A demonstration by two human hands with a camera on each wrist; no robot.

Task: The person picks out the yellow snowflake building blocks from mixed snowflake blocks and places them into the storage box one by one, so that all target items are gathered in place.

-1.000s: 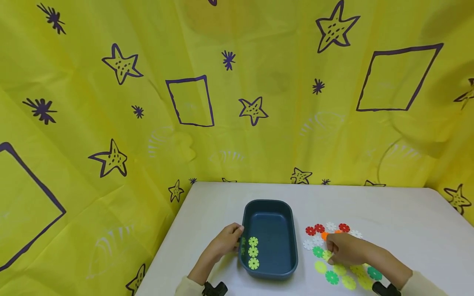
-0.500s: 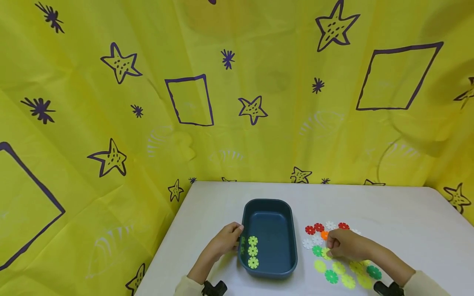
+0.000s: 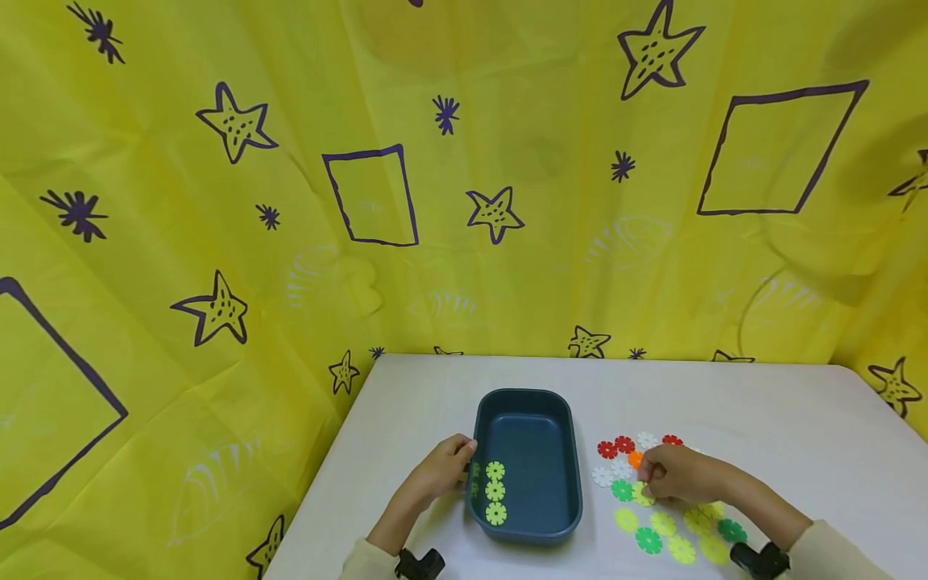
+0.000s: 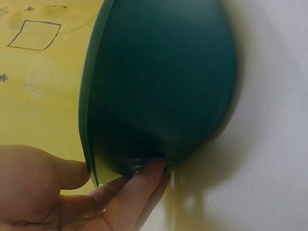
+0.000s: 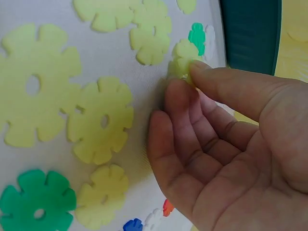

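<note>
A dark teal tray (image 3: 532,475) stands on the table, with three yellow-green discs (image 3: 495,490) in a column along its left inside. At its left wall my left hand (image 3: 444,469) grips the rim; in the left wrist view the thumb is inside or over the rim and the fingers (image 4: 139,192) lie against the outer side. My right hand (image 3: 681,474) pinches a yellow notched disc (image 5: 185,53) between thumb and index finger, low over the table, beside a green disc (image 3: 622,490). The other right fingers are curled.
Loose discs surround the right hand: red (image 3: 607,449), white (image 3: 602,476), orange (image 3: 635,459), green (image 3: 648,540) and yellow (image 3: 682,550). A blue piece (image 5: 133,225) shows in the right wrist view. Behind the white table (image 3: 435,379) hangs a patterned yellow curtain (image 3: 551,282).
My right hand has shifted slightly up and right, and its fingertips have closed on the yellow disc, which moved a little. The left hand keeps its grip on the tray.
</note>
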